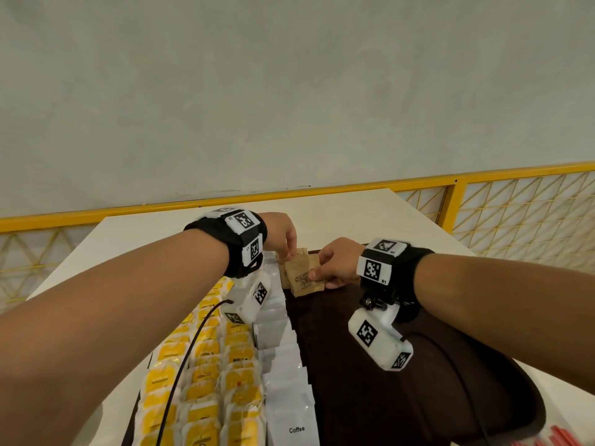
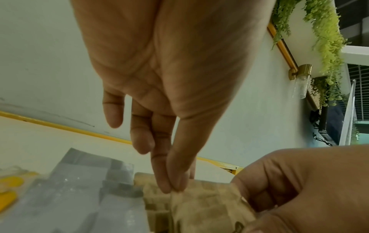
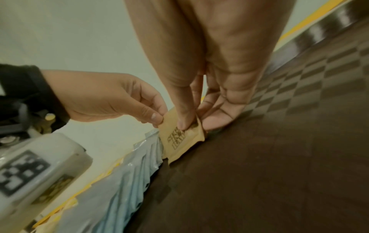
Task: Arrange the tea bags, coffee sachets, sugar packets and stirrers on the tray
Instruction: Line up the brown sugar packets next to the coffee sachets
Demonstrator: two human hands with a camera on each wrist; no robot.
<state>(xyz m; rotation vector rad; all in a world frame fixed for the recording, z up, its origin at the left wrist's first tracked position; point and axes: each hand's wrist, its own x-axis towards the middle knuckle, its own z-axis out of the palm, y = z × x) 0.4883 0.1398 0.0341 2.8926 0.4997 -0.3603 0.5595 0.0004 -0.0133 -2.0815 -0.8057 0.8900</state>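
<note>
Both hands pinch brown sugar packets (image 1: 301,278) at the tray's (image 1: 370,381) far end: left hand (image 1: 281,235) grips the top corner, right hand (image 1: 338,262) the printed front, beside the coffee sachets (image 1: 289,391).

Bare forearms end in black wrist straps (image 1: 231,243) bearing white blocks printed with black-and-white square codes, white camera housings (image 1: 381,344) hanging beneath, a black cable (image 1: 180,365) trailing off.
</note>
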